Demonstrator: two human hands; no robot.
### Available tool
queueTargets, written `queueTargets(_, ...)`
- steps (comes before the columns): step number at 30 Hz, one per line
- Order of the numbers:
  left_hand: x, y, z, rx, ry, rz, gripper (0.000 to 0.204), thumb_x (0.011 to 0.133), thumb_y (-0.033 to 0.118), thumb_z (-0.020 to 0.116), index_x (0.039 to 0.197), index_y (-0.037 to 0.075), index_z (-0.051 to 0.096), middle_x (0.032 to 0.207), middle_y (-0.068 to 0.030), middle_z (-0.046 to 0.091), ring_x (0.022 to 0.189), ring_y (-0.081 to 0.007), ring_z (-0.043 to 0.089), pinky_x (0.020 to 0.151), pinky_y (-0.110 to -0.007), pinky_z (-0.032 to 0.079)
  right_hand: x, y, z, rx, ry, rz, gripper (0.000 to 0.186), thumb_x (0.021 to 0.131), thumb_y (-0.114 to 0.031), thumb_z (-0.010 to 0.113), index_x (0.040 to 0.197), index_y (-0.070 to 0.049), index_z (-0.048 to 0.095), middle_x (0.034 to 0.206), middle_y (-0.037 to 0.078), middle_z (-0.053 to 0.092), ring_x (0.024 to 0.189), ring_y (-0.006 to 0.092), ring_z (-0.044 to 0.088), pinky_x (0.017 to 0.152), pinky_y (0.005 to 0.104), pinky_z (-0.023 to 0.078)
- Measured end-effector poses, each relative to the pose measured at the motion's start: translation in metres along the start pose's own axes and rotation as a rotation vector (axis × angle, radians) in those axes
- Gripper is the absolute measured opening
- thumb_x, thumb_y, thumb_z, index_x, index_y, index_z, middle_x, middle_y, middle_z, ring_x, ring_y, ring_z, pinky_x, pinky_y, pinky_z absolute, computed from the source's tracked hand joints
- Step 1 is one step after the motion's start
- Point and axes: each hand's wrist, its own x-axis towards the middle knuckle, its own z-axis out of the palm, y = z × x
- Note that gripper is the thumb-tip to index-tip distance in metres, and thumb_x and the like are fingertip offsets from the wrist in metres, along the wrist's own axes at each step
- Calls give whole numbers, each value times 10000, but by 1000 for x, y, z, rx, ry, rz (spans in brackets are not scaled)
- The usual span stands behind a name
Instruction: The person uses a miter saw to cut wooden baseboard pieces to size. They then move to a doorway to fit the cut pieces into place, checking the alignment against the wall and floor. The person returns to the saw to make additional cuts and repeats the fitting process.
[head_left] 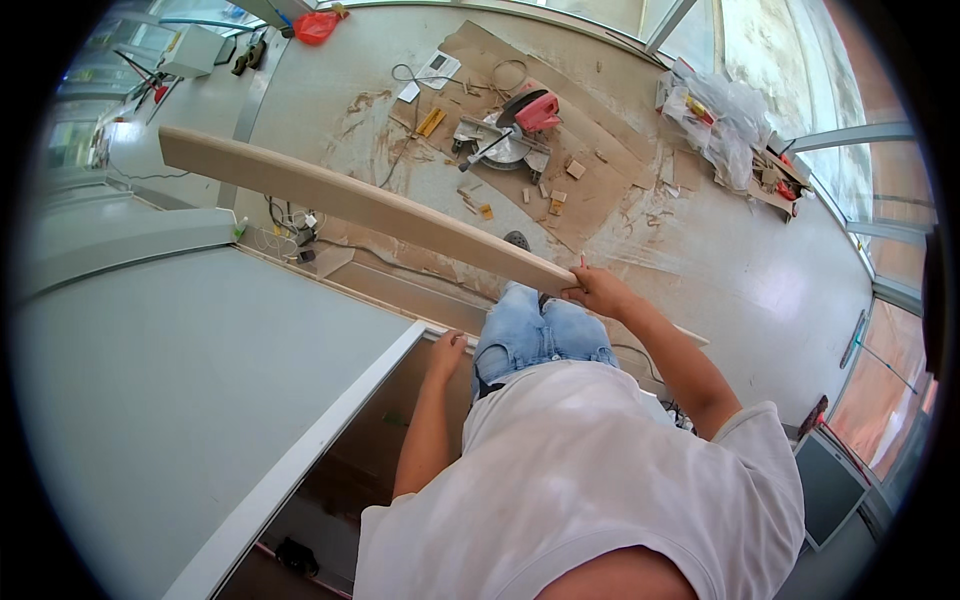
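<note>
My right hand (600,291) is closed round the near end of a long pale wooden board (370,205). The board slants away to the far left, raised above the floor. A thin reddish tip sticks up by the fingers, too small to name. Low at my left side, my left hand (447,352) is beside the corner of a white-edged frame (330,420). Its fingers look curled, and what they hold, if anything, is hidden.
A red mitre saw (535,112) stands ahead on brown cardboard (600,190) among wood offcuts and sawdust. Cables (300,235) lie by the grey panel (200,370) on the left. Plastic sheeting (715,120) is heaped at the far right, near the windows.
</note>
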Motion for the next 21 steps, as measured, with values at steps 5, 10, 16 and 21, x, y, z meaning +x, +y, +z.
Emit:
queueTargets(5, 56, 15, -22, 10, 65, -41, 407, 945, 328, 646, 1218, 30, 697, 987, -155, 744, 883, -263, 720, 839, -376, 554, 3, 83, -18, 3, 71, 93, 337, 964, -327, 696, 1092, -28, 609, 1014, 273, 670, 989, 462, 634, 844, 517, 497)
queueTargets(10, 82, 42, -39, 193, 61, -76, 390, 957, 319, 640, 1206, 25, 695, 1051, -180, 743, 1001, -315, 710, 906, -412, 538, 32, 167, -52, -49, 143, 201, 311, 945, -299, 707, 1029, -17, 609, 980, 272, 656, 971, 472, 626, 837, 520, 498)
queueTargets(16, 211, 73, -9, 380, -41, -86, 387, 960, 314, 623, 1217, 31, 688, 1149, -226, 719, 1082, -388, 680, 942, -452, 522, 112, 345, -47, -197, 120, 269, 310, 927, -288, 719, 991, -10, 598, 971, 281, 649, 961, 475, 625, 827, 536, 500)
queueTargets(21, 442, 9, 37, 596, -17, 74, 371, 948, 283, 657, 1217, 29, 677, 1078, -207, 729, 1026, -358, 694, 907, -444, 542, 196, 533, 4, -254, 131, 315, 326, 919, -294, 728, 956, -9, 574, 949, 287, 648, 954, 483, 623, 824, 547, 502)
